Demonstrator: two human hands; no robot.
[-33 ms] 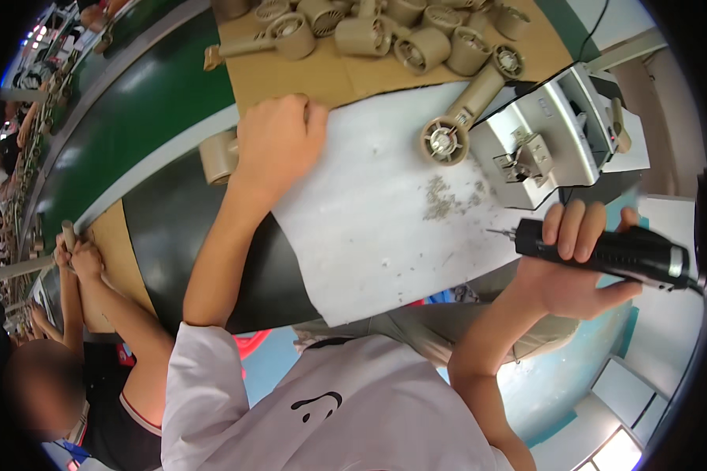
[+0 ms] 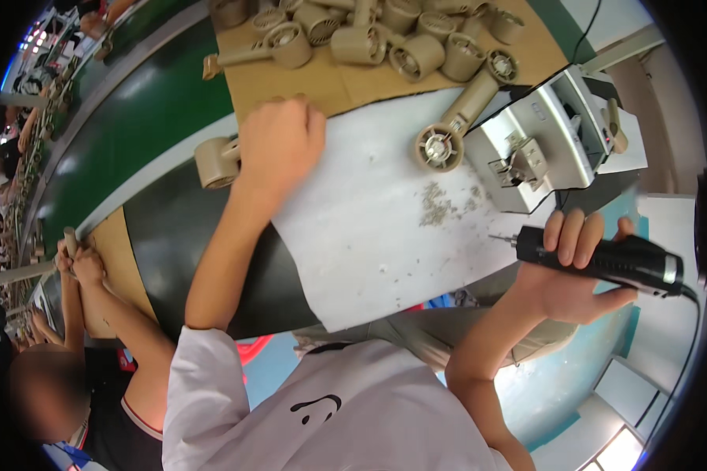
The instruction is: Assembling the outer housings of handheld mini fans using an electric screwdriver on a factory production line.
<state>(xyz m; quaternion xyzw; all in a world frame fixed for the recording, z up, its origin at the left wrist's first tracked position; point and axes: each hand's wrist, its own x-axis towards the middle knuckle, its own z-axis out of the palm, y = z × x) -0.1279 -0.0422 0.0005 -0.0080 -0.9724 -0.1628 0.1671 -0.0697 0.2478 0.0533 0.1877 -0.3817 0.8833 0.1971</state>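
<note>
My left hand [image 2: 279, 149] is closed around the handle of a tan handheld fan [image 2: 214, 163]. The fan's round head sticks out to the left of my fist, and most of the handle is hidden by the hand. At the right, my right hand [image 2: 569, 271] grips a black electric screwdriver [image 2: 601, 259] with a cord at its rear; its thin bit points left over the near right edge of the white sheet [image 2: 353, 228]. Another handheld fan [image 2: 440, 147] lies on the sheet with its blades facing up, its handle running toward the back right.
Many tan fans [image 2: 359, 45] are heaped on cardboard [image 2: 330, 82] at the back. A grey metal screw-feeding box [image 2: 538, 118] stands right of the sheet. Small screws [image 2: 436, 206] lie scattered on it. A green conveyor belt [image 2: 157, 94] runs along the left, where a co-worker's hands [image 2: 86, 263] hold a part.
The fan in my left hand has shifted slightly to the left and down, showing a little more of its neck. My right hand with the electric screwdriver stays almost in place.
</note>
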